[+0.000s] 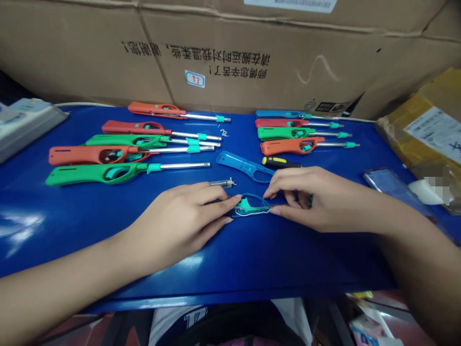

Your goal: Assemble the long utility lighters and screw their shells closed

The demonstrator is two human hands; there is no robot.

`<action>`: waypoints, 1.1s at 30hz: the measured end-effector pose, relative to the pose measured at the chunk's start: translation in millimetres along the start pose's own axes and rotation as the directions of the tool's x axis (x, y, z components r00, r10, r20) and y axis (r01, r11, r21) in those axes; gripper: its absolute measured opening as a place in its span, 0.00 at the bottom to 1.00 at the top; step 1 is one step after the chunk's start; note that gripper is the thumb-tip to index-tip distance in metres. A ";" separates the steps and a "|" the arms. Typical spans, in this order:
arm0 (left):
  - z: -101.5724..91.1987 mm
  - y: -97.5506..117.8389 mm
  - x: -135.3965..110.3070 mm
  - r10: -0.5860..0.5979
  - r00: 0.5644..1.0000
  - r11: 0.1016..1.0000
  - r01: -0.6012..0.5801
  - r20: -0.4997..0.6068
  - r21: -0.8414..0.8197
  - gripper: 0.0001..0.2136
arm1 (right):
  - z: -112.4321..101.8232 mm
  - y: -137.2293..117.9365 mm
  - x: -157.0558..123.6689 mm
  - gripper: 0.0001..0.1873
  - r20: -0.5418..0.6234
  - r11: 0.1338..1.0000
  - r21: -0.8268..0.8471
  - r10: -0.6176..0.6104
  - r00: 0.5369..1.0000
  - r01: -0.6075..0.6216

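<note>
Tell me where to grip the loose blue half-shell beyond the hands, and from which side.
Probably pinch the blue half-shell by the long edges of its left end, from above on the near side: that end is uncovered, lighter tips lie just left, and the right hand partly hides its looped end.

Hands (189,211) & forearms (108,259) bare; clothing (159,329) white/navy w/ white-edged print (195,317), dk midsection.

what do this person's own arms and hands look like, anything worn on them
The slim-fingered left hand and right hand are bare: no gloves, rings or bracelets visible. No sleeves show on either forearm. At the bottom, white-and-navy clothing bears a letter-like marking.
</note>
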State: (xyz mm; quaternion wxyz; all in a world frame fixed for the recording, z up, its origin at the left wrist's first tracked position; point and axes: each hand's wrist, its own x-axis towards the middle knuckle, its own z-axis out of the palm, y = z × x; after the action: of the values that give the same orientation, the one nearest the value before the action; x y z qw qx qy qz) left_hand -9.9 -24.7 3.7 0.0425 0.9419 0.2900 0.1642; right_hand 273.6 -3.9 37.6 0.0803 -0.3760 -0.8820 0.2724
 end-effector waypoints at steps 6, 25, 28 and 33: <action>1.1 -0.7 1.7 -0.008 0.997 0.999 0.003 -0.081 -0.053 0.12 | 9.4 -5.8 2.5 0.07 -0.085 0.999 -0.045 -0.029 0.996 0.025; -4.3 0.2 2.0 0.046 0.993 0.993 -0.057 -0.109 -0.102 0.12 | 18.8 -5.4 13.7 0.03 -0.001 0.946 0.282 0.169 0.986 -0.162; -5.0 1.0 1.1 0.114 0.991 0.990 -0.120 -0.074 -0.074 0.11 | 17.9 -6.3 11.2 0.03 -0.007 0.959 0.247 0.145 0.989 -0.139; -2.8 0.2 0.9 0.147 0.989 0.989 -0.147 0.007 0.012 0.15 | 16.1 -7.4 7.9 0.05 0.003 0.970 0.205 0.130 0.992 -0.128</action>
State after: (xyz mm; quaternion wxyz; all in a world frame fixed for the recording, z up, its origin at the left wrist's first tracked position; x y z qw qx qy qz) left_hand -10.0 -24.4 6.6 0.0255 0.9614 0.2209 0.1621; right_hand 257.8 -9.3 27.5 0.1053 -0.4237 -0.8226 0.3644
